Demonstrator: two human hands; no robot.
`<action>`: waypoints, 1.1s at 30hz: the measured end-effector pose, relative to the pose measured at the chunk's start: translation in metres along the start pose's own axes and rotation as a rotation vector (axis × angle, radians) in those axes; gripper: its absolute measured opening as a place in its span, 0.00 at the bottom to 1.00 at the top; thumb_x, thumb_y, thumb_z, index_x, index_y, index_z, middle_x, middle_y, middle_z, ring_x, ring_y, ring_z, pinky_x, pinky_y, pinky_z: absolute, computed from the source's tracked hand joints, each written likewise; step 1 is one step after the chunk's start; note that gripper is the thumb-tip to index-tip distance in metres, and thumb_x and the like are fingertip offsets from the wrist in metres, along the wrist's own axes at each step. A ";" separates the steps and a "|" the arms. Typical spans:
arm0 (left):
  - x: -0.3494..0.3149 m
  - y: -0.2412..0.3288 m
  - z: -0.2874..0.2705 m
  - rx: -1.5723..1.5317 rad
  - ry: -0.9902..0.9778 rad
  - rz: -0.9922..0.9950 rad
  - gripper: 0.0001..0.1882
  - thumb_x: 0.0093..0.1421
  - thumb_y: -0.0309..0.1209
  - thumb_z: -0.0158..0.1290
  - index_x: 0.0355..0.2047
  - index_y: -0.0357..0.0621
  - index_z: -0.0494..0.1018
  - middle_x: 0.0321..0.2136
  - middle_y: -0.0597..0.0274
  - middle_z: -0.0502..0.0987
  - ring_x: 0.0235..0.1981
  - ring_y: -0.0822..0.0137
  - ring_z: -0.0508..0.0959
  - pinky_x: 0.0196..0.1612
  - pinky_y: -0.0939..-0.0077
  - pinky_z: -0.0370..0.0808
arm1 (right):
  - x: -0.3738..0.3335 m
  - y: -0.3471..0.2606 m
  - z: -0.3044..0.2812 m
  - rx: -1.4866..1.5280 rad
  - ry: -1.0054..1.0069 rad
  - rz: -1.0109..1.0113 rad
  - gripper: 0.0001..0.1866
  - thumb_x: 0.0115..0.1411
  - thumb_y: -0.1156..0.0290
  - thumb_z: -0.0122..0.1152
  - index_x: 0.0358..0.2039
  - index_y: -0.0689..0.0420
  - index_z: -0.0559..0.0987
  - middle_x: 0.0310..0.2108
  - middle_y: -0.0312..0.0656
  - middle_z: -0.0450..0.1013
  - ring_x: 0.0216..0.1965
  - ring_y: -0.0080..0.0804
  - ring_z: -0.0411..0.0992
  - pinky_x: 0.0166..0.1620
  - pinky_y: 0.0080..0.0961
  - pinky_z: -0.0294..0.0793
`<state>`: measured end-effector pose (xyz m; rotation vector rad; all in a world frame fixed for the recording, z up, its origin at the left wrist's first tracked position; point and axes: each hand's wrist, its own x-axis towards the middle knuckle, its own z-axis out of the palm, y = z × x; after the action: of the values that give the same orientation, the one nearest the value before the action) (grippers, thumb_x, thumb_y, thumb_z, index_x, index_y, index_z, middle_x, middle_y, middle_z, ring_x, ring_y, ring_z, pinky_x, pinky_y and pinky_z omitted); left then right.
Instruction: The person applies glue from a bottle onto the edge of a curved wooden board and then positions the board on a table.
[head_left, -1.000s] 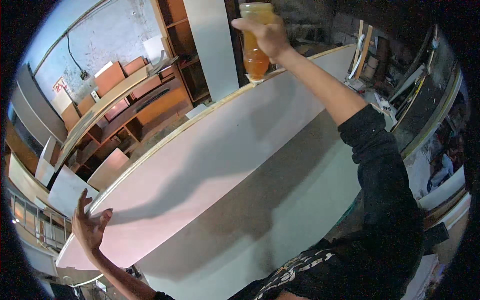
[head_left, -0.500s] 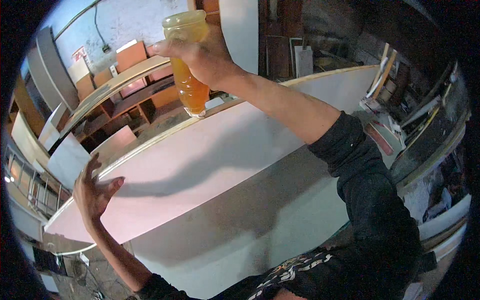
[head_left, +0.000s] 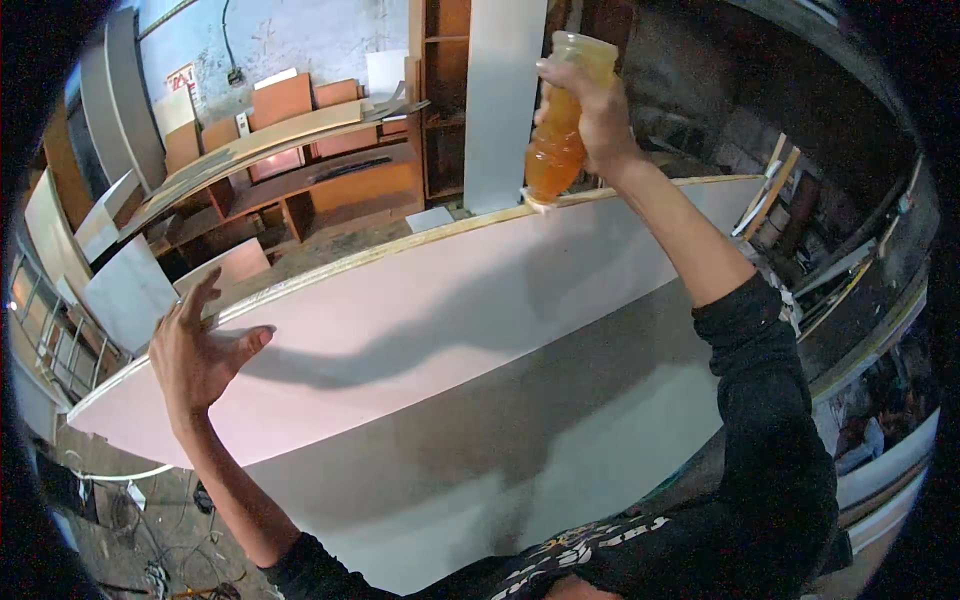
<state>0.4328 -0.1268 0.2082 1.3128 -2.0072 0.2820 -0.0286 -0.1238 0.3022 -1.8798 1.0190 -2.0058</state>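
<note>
My right hand [head_left: 608, 122] is wrapped round a clear plastic bottle [head_left: 556, 150] of amber, glue-like liquid. The bottle is held upside down, its whitish tip at the narrow top edge [head_left: 400, 243] of a long panel standing on its side. A wet-looking pale band runs along that edge to the left of the tip. The panel's broad face [head_left: 420, 300] is pale pink on its upper part, and my arm's shadow falls across it. Over the panel's left end is my left hand [head_left: 195, 360], thumb and fingers apart, holding nothing; whether it touches the edge I cannot tell.
Beyond the panel, board offcuts [head_left: 283, 103] and long strips rest on a low brown wooden unit [head_left: 360, 185]. A tall pale board [head_left: 505, 110] stands behind the bottle. Leaning sheets [head_left: 135, 290] are at left, cables [head_left: 150, 545] on the lower-left floor, and wooden sticks [head_left: 770, 190] at the panel's right end.
My right hand has moved the inverted bottle rightward along the panel's top edge. The view has shifted somewhat; my left hand stays near the left end, still spread.
</note>
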 end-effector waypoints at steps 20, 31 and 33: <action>-0.001 -0.012 0.000 0.073 -0.011 0.034 0.48 0.36 0.59 0.70 0.56 0.49 0.74 0.41 0.56 0.83 0.47 0.54 0.81 0.56 0.58 0.72 | -0.017 -0.053 0.258 0.145 -0.315 -0.180 0.20 0.54 0.53 0.66 0.34 0.59 0.82 0.30 0.38 0.76 0.32 0.27 0.75 0.37 0.30 0.72; -0.005 -0.013 0.002 0.071 0.091 0.038 0.56 0.32 0.64 0.70 0.61 0.50 0.70 0.39 0.56 0.83 0.44 0.54 0.81 0.57 0.59 0.71 | -0.014 -0.070 0.299 0.352 -0.313 -0.129 0.11 0.56 0.60 0.63 0.24 0.53 0.75 0.22 0.31 0.68 0.24 0.22 0.65 0.28 0.26 0.64; -0.006 -0.014 0.000 0.074 0.060 0.007 0.56 0.32 0.63 0.70 0.61 0.49 0.70 0.39 0.56 0.83 0.45 0.54 0.81 0.57 0.60 0.71 | -0.023 -0.077 0.297 0.279 -0.330 -0.082 0.12 0.56 0.59 0.63 0.24 0.53 0.75 0.22 0.31 0.68 0.23 0.21 0.65 0.28 0.26 0.64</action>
<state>0.4468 -0.1288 0.2012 1.3273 -1.9676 0.3974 0.2771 -0.1536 0.3146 -2.0286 0.5535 -1.6918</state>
